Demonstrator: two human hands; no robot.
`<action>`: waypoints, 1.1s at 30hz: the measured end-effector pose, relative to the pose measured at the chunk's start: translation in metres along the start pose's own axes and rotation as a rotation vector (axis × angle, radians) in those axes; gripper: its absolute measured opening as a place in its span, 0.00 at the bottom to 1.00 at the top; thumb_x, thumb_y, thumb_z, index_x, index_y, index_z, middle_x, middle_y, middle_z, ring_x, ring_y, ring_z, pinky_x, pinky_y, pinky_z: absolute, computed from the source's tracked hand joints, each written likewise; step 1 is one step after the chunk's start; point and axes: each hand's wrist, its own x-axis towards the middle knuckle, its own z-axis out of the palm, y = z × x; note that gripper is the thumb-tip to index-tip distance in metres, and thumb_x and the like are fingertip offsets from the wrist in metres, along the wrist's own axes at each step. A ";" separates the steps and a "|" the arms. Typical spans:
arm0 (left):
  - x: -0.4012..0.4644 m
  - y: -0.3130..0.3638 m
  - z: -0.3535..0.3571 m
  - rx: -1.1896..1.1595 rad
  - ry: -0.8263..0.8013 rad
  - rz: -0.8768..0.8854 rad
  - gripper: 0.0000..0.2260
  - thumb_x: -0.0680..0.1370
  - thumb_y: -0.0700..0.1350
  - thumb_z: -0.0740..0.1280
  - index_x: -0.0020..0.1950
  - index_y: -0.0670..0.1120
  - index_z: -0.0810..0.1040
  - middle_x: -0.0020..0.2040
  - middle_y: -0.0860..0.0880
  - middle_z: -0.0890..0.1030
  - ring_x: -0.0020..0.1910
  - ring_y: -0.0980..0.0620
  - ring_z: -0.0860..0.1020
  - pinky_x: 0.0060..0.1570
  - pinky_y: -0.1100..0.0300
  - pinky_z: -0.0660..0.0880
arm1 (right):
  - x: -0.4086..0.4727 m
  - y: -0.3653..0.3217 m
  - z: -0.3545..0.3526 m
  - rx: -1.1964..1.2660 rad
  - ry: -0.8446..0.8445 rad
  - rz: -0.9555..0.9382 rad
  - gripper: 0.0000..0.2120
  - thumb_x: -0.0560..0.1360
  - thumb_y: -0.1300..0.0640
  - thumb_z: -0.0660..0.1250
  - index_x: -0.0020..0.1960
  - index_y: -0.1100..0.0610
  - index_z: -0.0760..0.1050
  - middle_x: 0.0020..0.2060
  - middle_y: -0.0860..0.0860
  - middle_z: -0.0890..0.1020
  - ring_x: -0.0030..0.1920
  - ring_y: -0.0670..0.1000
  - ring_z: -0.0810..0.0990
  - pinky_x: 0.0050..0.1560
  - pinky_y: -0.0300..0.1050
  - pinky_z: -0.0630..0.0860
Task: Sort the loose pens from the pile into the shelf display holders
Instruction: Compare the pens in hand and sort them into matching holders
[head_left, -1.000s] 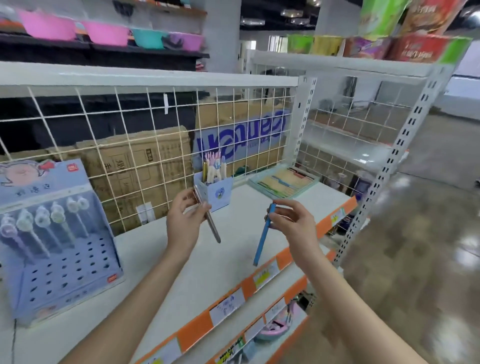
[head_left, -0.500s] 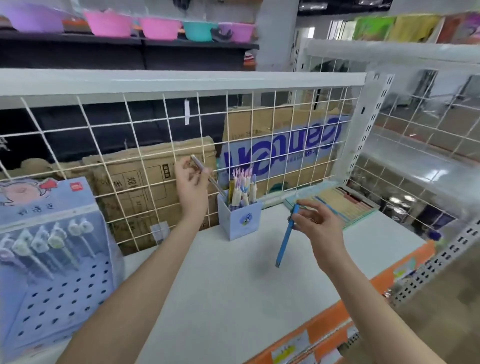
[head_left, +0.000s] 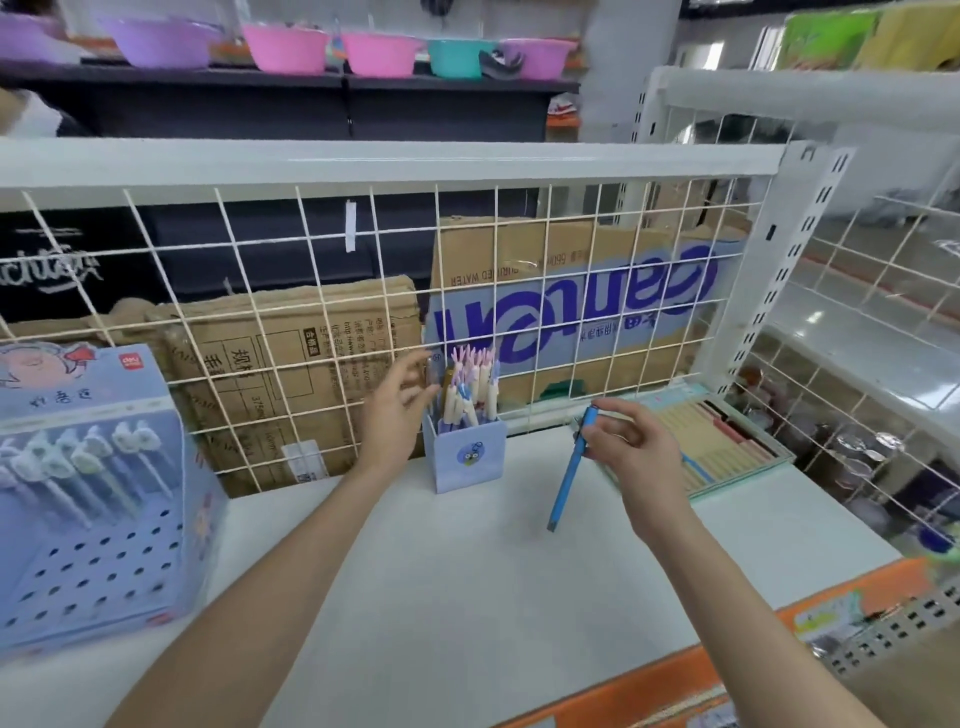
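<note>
Blue cardboard display stand is sitting far off the left hand, whose fingers are spreading loose against the pens in the small holder. Right hand is pinching a blue pen, tip hanging down. Next, I reckon, it needs lifting over into that holder.
</note>
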 end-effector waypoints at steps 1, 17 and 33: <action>-0.001 -0.002 0.001 0.056 0.002 0.020 0.18 0.76 0.38 0.67 0.65 0.48 0.72 0.51 0.55 0.76 0.50 0.57 0.77 0.45 0.73 0.72 | 0.002 0.000 -0.003 0.001 -0.002 0.002 0.14 0.71 0.73 0.66 0.51 0.58 0.78 0.37 0.56 0.80 0.42 0.56 0.81 0.38 0.38 0.80; -0.032 0.022 0.019 0.236 0.230 0.170 0.17 0.78 0.35 0.62 0.66 0.42 0.71 0.62 0.44 0.76 0.58 0.45 0.74 0.56 0.60 0.68 | 0.013 0.003 -0.069 -0.027 0.075 -0.023 0.13 0.71 0.75 0.65 0.50 0.60 0.76 0.38 0.57 0.80 0.35 0.44 0.82 0.41 0.40 0.81; -0.123 0.038 0.192 0.450 -0.388 0.405 0.24 0.77 0.54 0.50 0.67 0.47 0.73 0.64 0.48 0.76 0.68 0.49 0.69 0.70 0.56 0.47 | 0.093 -0.006 -0.165 -0.310 0.128 -0.113 0.07 0.73 0.66 0.70 0.51 0.61 0.79 0.34 0.52 0.80 0.30 0.44 0.77 0.29 0.35 0.71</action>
